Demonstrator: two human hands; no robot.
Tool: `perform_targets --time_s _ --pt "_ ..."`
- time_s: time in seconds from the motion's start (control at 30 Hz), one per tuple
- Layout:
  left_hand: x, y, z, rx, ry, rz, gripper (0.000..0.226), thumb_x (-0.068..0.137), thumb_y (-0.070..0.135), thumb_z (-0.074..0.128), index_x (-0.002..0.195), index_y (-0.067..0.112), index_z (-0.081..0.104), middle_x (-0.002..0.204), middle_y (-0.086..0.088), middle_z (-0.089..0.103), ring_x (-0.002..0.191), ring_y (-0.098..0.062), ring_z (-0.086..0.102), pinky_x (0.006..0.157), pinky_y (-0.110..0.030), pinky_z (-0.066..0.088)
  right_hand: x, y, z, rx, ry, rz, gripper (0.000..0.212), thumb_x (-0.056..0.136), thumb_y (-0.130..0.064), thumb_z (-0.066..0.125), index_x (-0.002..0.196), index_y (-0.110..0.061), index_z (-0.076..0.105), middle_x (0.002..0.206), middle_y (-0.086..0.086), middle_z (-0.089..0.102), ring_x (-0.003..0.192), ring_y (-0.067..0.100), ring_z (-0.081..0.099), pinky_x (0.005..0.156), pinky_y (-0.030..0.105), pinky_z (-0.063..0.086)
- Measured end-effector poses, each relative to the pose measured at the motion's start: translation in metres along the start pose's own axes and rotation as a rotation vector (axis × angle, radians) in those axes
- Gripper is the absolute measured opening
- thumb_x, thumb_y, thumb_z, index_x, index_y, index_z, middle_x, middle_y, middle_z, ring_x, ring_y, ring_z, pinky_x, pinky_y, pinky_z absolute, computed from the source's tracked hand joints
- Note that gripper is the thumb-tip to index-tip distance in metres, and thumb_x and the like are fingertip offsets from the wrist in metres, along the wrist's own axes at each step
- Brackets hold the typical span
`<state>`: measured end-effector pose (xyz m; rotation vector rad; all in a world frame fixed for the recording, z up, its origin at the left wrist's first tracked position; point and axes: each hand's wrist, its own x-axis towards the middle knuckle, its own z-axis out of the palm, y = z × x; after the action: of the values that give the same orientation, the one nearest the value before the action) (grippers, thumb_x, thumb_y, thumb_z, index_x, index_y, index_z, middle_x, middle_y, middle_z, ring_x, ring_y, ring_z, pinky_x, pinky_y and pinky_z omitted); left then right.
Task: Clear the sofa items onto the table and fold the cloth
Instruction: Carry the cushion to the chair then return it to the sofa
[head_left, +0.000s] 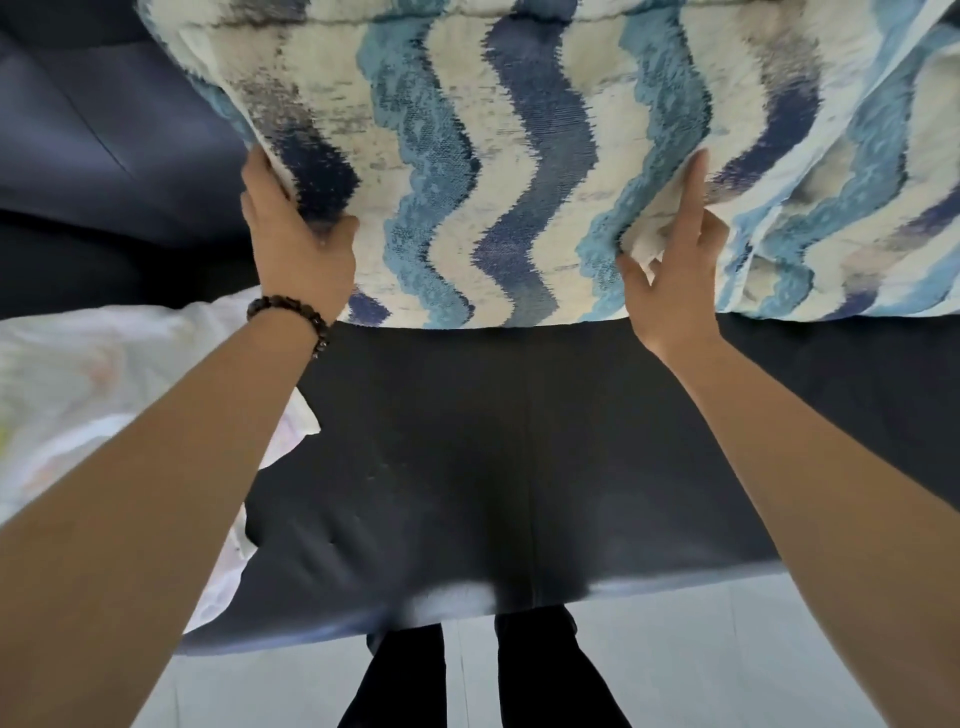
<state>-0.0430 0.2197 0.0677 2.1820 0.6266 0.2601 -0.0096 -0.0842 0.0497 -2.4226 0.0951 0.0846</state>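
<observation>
Above the dark sofa seat (519, 441): wave-patterned cushion (467, 182) held up between two hands.
Hangs upright with its lower edge clear of the seat, likely on its way to a table that is out of view. Clamped at the left edge by the left hand (296, 244), thumb across the face and fingers wrapped out of sight behind, a firm hold suited to a soft, bulky shape. Braced on the other side by the right hand (675, 280): thumb spread on the front, forefinger straight up along the side, fabric bunched between them, other fingers folded; looks like a lighter, steadying pinch. Touches a second cushion (857, 208) of the same pattern to the right, probably next to go. Leaves the white cloth (104, 389) crumpled on the seat to the left, not yet folded.
</observation>
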Motion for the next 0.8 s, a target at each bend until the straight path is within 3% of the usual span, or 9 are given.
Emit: perform_targets --time_s 0.1,0.17,0.2,0.27,0.33,0.43,0.53,0.63,0.8 --pt "0.004 0.014 -0.009 0.113 0.022 0.076 0.100 0.075 0.000 0.067 0.151 0.000 0.002 0.145 -0.014 0.015 0.137 -0.032 0.024 0.090 0.009 0.015 0.006 -0.004 -0.004 0.012 0.014 0.019 0.096 0.087 -0.008 0.066 0.157 -0.022 0.002 0.126 0.019 0.036 0.079 0.000 0.040 0.089 0.030 0.042" --pt "0.003 0.028 -0.010 0.167 -0.040 0.187 0.098 0.073 -0.010 0.054 0.153 0.008 0.000 0.152 -0.024 0.000 0.144 -0.037 0.010 0.088 -0.008 0.039 0.008 -0.011 -0.006 0.063 0.028 0.023 0.093 0.088 -0.007 0.061 0.157 -0.024 0.000 0.135 0.018 0.033 0.090 -0.006 0.042 0.088 0.022 0.036" --pt "0.004 0.032 -0.008 0.184 -0.092 0.192 0.097 0.075 -0.013 0.048 0.154 0.014 0.000 0.154 -0.025 -0.008 0.146 -0.037 -0.001 0.079 -0.017 0.044 0.009 -0.013 -0.006 0.077 0.018 0.008 0.091 0.090 -0.006 0.057 0.157 -0.023 -0.002 0.143 0.020 0.028 0.107 0.002 0.044 0.092 0.016 0.033" --pt "0.006 0.037 -0.004 0.214 -0.162 0.180 0.096 0.078 -0.016 0.043 0.154 0.023 -0.002 0.157 -0.022 -0.016 0.146 -0.035 -0.012 0.067 -0.024 0.043 0.014 -0.015 -0.008 0.100 -0.018 -0.033 0.086 0.094 -0.003 0.049 0.157 -0.022 -0.006 0.159 0.018 0.011 0.144 0.021 0.019 0.099 0.000 0.017" --pt "0.009 0.036 -0.001 0.247 -0.192 0.168 0.095 0.083 -0.012 0.046 0.153 0.027 -0.006 0.157 -0.020 -0.018 0.146 -0.036 -0.004 0.066 -0.029 0.045 0.021 -0.013 -0.012 0.114 -0.050 -0.040 0.084 0.095 -0.002 0.047 0.157 -0.025 -0.005 0.164 0.009 0.003 0.151 0.024 0.002 0.110 0.009 0.012" --pt "0.008 0.026 0.001 0.342 -0.207 0.178 0.090 0.089 0.001 0.051 0.153 0.029 -0.007 0.159 -0.019 -0.014 0.143 -0.042 0.020 0.072 -0.034 0.049 0.018 -0.011 -0.016 0.055 -0.123 -0.010 0.090 0.093 -0.009 0.052 0.155 -0.032 -0.008 0.164 0.009 0.003 0.151 0.027 0.001 0.116 0.035 0.011" --pt "-0.005 0.018 -0.007 0.346 -0.209 0.194 0.077 0.093 0.014 0.049 0.154 0.025 0.003 0.160 -0.017 -0.005 0.144 -0.037 0.022 0.089 -0.037 0.049 -0.001 -0.019 -0.018 -0.028 -0.106 0.082 0.084 0.096 -0.020 0.053 0.156 -0.033 -0.006 0.164 0.010 0.004 0.150 0.027 0.002 0.114 0.037 0.014" --pt "-0.034 0.013 -0.028 0.355 -0.142 0.236 0.055 0.099 0.028 0.043 0.149 0.011 0.029 0.158 -0.014 0.019 0.143 -0.030 0.024 0.113 -0.037 0.029 -0.025 -0.035 -0.022 -0.104 -0.062 0.054 0.071 0.100 -0.028 0.049 0.157 -0.020 0.008 0.164 0.012 0.005 0.151 0.026 0.005 0.117 0.040 0.017" --pt "-0.123 -0.012 -0.096 0.285 -0.151 0.054 0.045 0.097 0.031 0.044 0.138 0.012 0.046 0.147 -0.008 0.043 0.134 -0.024 0.038 0.110 -0.038 0.032 -0.085 -0.078 -0.005 -0.180 -0.214 -0.162 0.060 0.102 -0.031 0.047 0.154 -0.019 0.021 0.161 0.011 0.014 0.147 0.028 0.019 0.111 0.045 0.035"
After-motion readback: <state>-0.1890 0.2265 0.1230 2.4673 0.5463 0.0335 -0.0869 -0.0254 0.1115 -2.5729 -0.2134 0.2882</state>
